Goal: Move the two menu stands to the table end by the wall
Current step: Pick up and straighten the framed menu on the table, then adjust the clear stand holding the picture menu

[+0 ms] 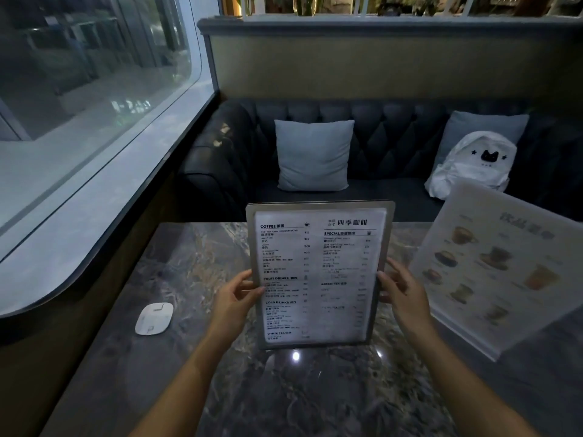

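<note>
A grey-framed text menu stand [318, 272] with coffee and drink lists stands upright at the middle of the dark marble table [195, 266]. My left hand [235, 296] grips its left edge and my right hand [400, 294] grips its right edge. I cannot tell whether its base touches the tabletop. A second, clear menu stand [504, 266] with pictures of drinks leans back on the table to the right, apart from both hands.
A small white rounded pad [154, 318] lies on the table near the left edge, beside the dark sill and curved window wall [94, 190]. Behind the table is a dark tufted sofa [394, 127] with grey cushions [314, 156] and a white backpack [473, 165].
</note>
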Available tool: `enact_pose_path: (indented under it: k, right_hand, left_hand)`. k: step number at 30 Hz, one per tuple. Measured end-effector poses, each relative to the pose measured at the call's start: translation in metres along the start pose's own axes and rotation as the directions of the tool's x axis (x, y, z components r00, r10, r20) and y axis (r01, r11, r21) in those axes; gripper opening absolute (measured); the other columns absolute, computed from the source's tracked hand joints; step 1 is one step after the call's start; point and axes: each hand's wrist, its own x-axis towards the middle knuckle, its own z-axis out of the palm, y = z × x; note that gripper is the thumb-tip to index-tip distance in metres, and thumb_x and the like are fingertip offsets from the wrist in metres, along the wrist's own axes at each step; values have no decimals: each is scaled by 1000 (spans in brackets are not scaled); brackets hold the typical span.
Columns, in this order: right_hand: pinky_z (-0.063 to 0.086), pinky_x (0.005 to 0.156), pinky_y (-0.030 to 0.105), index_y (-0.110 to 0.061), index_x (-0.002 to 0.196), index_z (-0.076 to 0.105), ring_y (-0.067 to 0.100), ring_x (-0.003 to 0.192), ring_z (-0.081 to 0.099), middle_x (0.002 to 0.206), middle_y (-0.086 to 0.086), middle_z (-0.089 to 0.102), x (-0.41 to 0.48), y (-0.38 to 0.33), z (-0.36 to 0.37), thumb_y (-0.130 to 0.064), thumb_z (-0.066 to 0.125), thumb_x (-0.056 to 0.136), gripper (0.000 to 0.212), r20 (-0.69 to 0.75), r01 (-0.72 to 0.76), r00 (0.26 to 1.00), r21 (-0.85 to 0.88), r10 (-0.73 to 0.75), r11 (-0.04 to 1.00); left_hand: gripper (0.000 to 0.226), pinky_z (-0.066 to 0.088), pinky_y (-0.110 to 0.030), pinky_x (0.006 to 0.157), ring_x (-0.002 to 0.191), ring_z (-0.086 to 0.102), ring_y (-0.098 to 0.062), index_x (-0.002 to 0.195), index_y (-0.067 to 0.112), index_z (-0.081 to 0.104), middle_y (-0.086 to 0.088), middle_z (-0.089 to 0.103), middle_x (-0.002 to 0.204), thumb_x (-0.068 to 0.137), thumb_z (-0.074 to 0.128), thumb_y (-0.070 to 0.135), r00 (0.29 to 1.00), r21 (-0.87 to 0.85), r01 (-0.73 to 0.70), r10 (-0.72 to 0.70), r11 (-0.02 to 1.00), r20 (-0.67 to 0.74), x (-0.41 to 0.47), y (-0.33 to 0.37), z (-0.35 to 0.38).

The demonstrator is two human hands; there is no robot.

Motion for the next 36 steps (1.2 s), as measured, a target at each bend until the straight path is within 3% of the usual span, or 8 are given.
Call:
enact_pose_path:
  k: [3, 7, 16, 19, 22, 25, 28, 36]
  right_hand:
    - [51, 64, 28, -29, 94, 63, 19, 82, 65, 93, 3, 67, 0, 0, 0, -20, 53, 88, 15, 8, 16, 1000, -11, -16, 1000]
    - [49, 62, 26, -34, 78, 60, 14, 77, 64, 84, -4, 67, 1, -5, 1, -19, 53, 88, 20, 4, 27, 1000, -27, -27, 999]
    - [46, 62, 26, -28, 84, 60, 17, 81, 63, 91, 5, 67, -2, -9, 1, -20, 52, 89, 13, 12, 55, 998, -21, -55, 998]
    - [50, 76, 34, -19, 110, 60, 20, 95, 60, 105, 5, 65, -3, -11, -3, -24, 51, 90, 23, 31, 75, 997, -93, -72, 993]
    - [48, 80, 32, -21, 123, 52, 13, 93, 57, 101, -4, 61, -2, -24, -14, -29, 52, 89, 34, -19, 119, 992, -138, -122, 983]
    - [40, 67, 16, -22, 123, 51, 2, 84, 53, 87, -17, 54, 2, -44, -33, -28, 54, 88, 35, -87, 196, 973, -180, -214, 964]
    - [44, 66, 18, -20, 120, 53, 3, 80, 54, 85, -14, 55, 4, -66, -56, -26, 56, 88, 32, -140, 280, 939, -217, -313, 935]
    - [37, 55, 12, -14, 111, 57, 4, 65, 52, 77, -6, 56, -5, -103, -130, -20, 54, 89, 23, -284, 368, 778, -517, -560, 773]
  left_hand:
    - [26, 55, -20, 65, 81, 67, -19, 107, 7, 61, -12, 68, 87, 82, 58, -2, 1000, 3, -7, 7, 1000, -14, 0, -1, 1]
    - [24, 54, -23, 69, 79, 65, -21, 94, 15, 65, -12, 67, 85, 81, 59, -4, 999, 38, -28, 30, 999, -28, 1, 1, 0]
    - [16, 50, -24, 70, 81, 64, -22, 85, 24, 66, -10, 69, 86, 81, 63, 8, 999, 171, -15, 21, 985, -35, -1, 5, -4]
    - [13, 52, -31, 76, 90, 64, -25, 92, 23, 63, -4, 68, 90, 81, 66, 16, 1000, 233, -2, 6, 972, -15, 0, 6, -8]
    - [46, 49, -37, 83, 99, 55, -19, 117, 20, 50, 0, 57, 108, 79, 65, 41, 991, 332, -49, 86, 942, -100, 0, 18, -11]
    - [57, 44, -36, 86, 104, 48, -15, 126, 20, 43, 0, 49, 117, 79, 60, 47, 900, 443, -197, 340, 875, -272, 1, 49, -7]
    - [50, 41, -35, 93, 112, 45, -12, 128, 19, 41, -7, 49, 124, 85, 59, 35, 779, 503, -393, 569, 770, -263, 6, 90, 14]
    - [45, 42, -42, 98, 114, 54, -26, 123, 7, 51, -14, 60, 123, 84, 59, 27, 562, 501, -762, 804, 410, 196, 12, 171, 144]
